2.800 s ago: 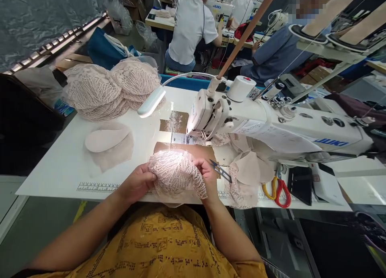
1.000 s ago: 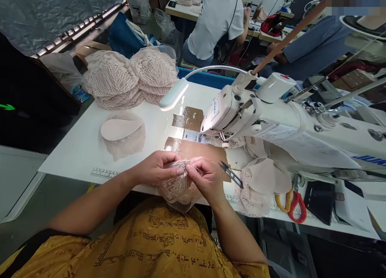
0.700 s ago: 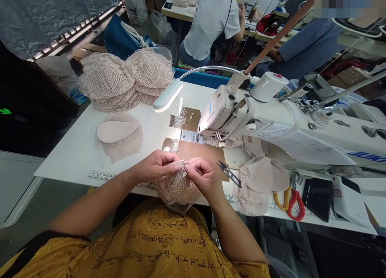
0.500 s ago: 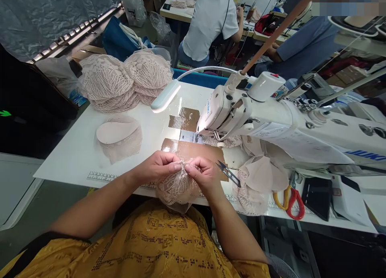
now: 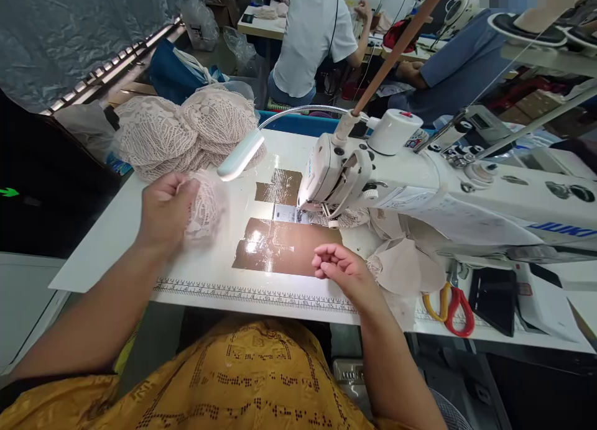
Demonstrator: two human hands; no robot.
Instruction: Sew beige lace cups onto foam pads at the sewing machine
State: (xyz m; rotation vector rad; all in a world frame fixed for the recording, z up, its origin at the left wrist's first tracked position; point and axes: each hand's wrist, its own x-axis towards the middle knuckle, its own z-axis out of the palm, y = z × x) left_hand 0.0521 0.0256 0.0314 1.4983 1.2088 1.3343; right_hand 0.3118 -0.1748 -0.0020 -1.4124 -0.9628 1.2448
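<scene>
My left hand [image 5: 165, 214] is closed on a pink lace cup piece [image 5: 206, 206] and holds it above the left part of the white table [image 5: 97, 256], just in front of the stack of lace cups [image 5: 180, 132]. My right hand [image 5: 338, 267] hovers over the table's front edge with its fingers curled in; whatever is in it is hidden. It is beside a heap of beige fabric pieces [image 5: 396, 269] under the arm of the white sewing machine [image 5: 420, 181]. A shiny brown taped patch [image 5: 284, 247] lies between my hands.
A gooseneck lamp [image 5: 240, 156] hangs over the table's middle. Yellow-and-red scissors [image 5: 448, 302] and a black phone [image 5: 489, 299] lie at the right. A printed ruler strip [image 5: 252, 291] runs along the front edge. Two people [image 5: 310, 38] sit at machines behind.
My left hand has carried the lace cup from in front of my body up and to the left, toward the stack. My right hand let go of the lace and stayed near the front edge.
</scene>
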